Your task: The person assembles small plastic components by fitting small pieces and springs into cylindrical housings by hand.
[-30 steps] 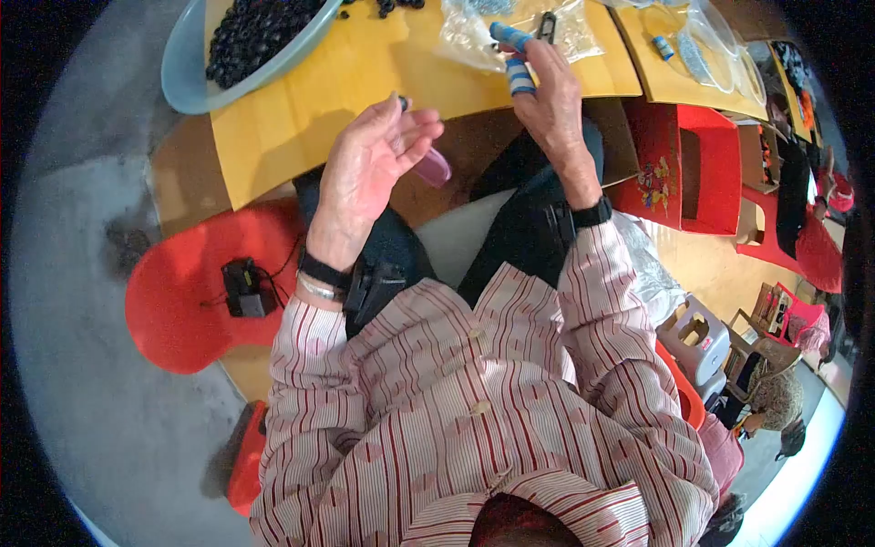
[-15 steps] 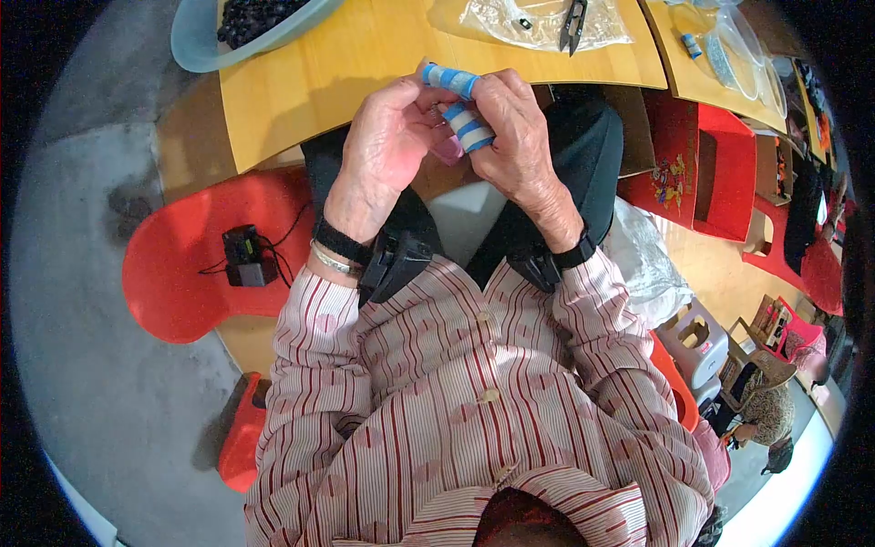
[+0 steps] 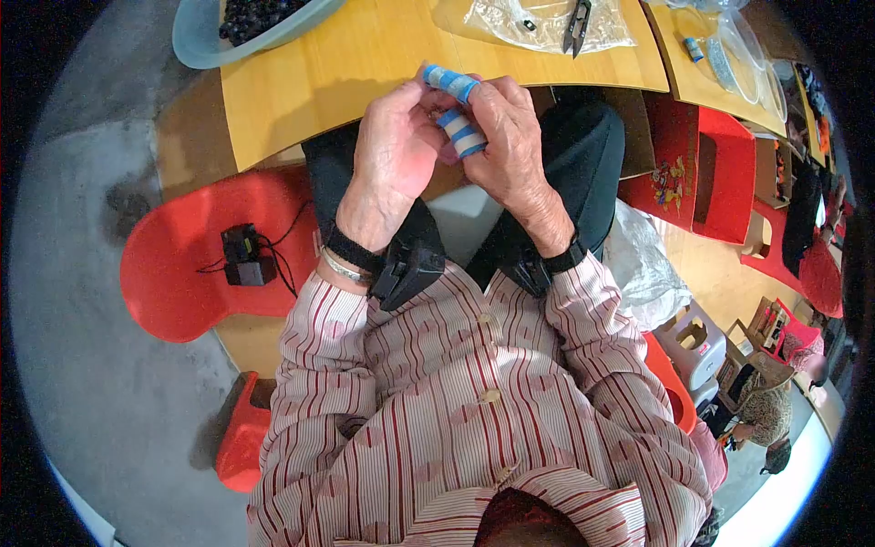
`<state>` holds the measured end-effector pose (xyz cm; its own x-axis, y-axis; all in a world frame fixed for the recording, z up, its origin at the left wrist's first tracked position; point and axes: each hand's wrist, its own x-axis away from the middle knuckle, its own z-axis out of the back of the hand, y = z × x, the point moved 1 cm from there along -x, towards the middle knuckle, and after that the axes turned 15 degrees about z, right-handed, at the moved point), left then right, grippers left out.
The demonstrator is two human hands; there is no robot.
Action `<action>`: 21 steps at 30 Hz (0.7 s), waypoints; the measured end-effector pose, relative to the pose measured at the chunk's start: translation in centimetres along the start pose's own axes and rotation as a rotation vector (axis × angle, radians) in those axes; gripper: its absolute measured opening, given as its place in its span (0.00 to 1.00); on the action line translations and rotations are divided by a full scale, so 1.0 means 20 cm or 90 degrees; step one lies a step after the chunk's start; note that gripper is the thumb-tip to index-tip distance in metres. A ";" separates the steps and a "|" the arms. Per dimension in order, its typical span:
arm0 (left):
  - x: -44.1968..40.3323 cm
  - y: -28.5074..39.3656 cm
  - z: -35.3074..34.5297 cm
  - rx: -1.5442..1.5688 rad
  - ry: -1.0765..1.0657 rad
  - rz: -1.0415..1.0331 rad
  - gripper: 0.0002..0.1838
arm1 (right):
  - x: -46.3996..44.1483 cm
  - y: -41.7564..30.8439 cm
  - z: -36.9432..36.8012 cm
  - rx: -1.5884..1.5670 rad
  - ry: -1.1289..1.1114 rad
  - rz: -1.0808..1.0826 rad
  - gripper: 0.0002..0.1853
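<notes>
At the yellow table's edge (image 3: 310,87), left hand (image 3: 394,146) and right hand (image 3: 512,137) meet, both curled; can't tell what's held! Fine fingerwork, seemingly, calling for a steady pinch.

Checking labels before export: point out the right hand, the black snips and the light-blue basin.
Right hand (image 3: 508,137): head view, on the back of the hand.
Black snips (image 3: 576,29): head view, around mid-length.
Light-blue basin (image 3: 198,38): head view, on its side wall.
</notes>
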<state>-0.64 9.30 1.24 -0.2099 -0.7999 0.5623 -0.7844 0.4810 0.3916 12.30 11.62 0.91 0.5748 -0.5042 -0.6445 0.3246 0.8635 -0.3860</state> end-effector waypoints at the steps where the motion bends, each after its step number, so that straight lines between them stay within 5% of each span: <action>1: 0.00 0.00 0.01 -0.028 -0.018 -0.019 0.14 | 0.00 0.00 0.01 -0.034 0.013 -0.010 0.24; 9: 0.11 0.02 0.00 -0.264 -0.023 -0.205 0.10 | 0.04 0.01 0.16 -0.279 0.136 -0.229 0.22; 21: 0.21 0.01 -0.01 -0.745 0.061 -0.435 0.11 | 0.00 -0.06 0.29 -0.239 0.083 -0.107 0.22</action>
<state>-1.65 6.18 3.80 0.0960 -0.9947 0.0373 0.2466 0.0601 0.9672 16.23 10.63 5.26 0.4298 -0.6553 -0.6211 0.0951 0.7170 -0.6906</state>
